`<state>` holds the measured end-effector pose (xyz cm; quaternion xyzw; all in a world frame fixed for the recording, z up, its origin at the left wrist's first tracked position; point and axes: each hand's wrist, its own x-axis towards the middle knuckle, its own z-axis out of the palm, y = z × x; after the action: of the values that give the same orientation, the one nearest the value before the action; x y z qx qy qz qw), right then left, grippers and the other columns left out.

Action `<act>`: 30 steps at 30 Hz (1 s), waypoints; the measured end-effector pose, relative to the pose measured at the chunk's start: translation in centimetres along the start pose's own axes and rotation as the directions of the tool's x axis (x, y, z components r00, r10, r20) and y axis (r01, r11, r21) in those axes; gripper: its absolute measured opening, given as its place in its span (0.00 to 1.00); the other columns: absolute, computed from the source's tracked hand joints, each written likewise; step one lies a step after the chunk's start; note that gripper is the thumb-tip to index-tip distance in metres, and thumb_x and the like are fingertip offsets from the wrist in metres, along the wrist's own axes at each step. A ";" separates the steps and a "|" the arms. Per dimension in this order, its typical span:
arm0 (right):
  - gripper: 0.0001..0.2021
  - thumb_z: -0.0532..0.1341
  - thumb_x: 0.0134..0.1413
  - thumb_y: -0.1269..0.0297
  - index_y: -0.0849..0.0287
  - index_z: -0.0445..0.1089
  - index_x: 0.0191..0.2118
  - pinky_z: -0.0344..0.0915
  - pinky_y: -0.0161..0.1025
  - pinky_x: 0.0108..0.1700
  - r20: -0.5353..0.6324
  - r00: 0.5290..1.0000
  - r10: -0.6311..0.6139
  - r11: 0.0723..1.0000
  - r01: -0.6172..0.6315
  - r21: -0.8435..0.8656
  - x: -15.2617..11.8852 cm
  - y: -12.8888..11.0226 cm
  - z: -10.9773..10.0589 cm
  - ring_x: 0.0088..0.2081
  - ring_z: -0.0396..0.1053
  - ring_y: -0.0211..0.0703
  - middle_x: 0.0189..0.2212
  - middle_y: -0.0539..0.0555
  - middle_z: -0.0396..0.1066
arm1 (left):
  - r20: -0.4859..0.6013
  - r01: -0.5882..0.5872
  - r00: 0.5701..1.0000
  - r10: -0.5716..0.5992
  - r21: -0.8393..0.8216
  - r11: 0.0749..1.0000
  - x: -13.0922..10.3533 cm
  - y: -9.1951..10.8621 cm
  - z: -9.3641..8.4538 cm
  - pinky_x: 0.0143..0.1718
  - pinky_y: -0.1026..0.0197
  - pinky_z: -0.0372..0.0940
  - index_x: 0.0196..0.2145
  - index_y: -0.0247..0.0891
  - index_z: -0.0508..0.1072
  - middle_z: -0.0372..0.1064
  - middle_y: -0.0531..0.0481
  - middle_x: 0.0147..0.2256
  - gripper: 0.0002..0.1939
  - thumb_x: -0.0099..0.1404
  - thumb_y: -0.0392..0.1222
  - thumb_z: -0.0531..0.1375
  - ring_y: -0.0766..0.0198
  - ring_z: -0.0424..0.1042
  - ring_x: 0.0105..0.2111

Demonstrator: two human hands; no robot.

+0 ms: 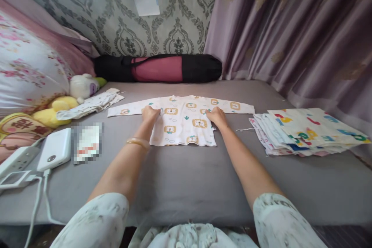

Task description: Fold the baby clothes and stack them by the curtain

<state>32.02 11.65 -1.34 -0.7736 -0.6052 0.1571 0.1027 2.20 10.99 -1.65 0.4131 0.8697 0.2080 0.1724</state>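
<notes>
Shirt (186, 120), white and long-sleeved, lies spread on the grey bed sheet (186, 186), sleeves outstretched — left hand (150, 113) and right hand (216, 117) each pinching a side near the underarm — with folded clothes (308, 130) stacked to its right.

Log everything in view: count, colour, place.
Shirt: one, printed white, centre
Clothes stack: one, multicoloured, right
Folded garment: one, speckled white, left
Sheet: one, grey, underneath
Plush toys: several, yellow/white, left
Floral bedding: one pile, pink/white, left
Power bank: one, white, left
Power strip: one, white, left
Cables: several, white, left
Pixelated item: one, pale, left
Long bag: one, black/red, back
Wallpaper: one, grey, back
Paper: one, white, back
Curtain: one, mauve, right
Bangle: one, amber, left wrist
Sleeves: two, pale, front
Left grip: one, on shirt
Right grip: one, on shirt
</notes>
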 end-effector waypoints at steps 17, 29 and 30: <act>0.16 0.53 0.62 0.61 0.63 0.74 0.46 0.65 0.41 0.43 -0.031 0.984 -0.175 0.979 0.170 -0.116 -1.0 -0.1 0.4 0.48 0.72 0.55 0.45 0.67 0.74 | -0.047 -0.283 0.951 0.306 0.266 0.921 0.2 -0.5 -0.2 0.42 0.54 0.63 0.37 0.33 0.76 0.73 0.35 0.42 0.11 0.61 0.37 0.55 0.47 0.70 0.46; 0.17 0.52 0.62 0.52 0.58 0.74 0.39 0.63 0.37 0.40 0.011 0.982 -0.187 0.977 0.187 -0.100 -1.7 1.0 0.2 0.45 0.73 0.49 0.41 0.60 0.76 | -0.031 -0.390 0.913 0.406 0.222 0.894 0.0 -3.4 -0.8 0.38 0.60 0.62 0.32 0.36 0.76 0.74 0.41 0.35 0.15 0.64 0.48 0.55 0.53 0.72 0.39; 0.16 0.54 0.60 0.51 0.57 0.74 0.37 0.62 0.36 0.38 0.019 0.983 -0.181 0.980 0.182 -0.084 -1.7 1.2 0.1 0.43 0.73 0.48 0.40 0.58 0.76 | 0.003 -0.366 0.929 0.371 0.172 0.915 -0.3 -3.6 -1.0 0.35 0.61 0.61 0.29 0.36 0.75 0.73 0.43 0.30 0.16 0.63 0.50 0.56 0.55 0.72 0.36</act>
<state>32.67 9.72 -1.64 -0.7178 -0.6801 0.1253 0.0801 -0.43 8.47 -2.61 0.5796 0.7932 0.1682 0.0814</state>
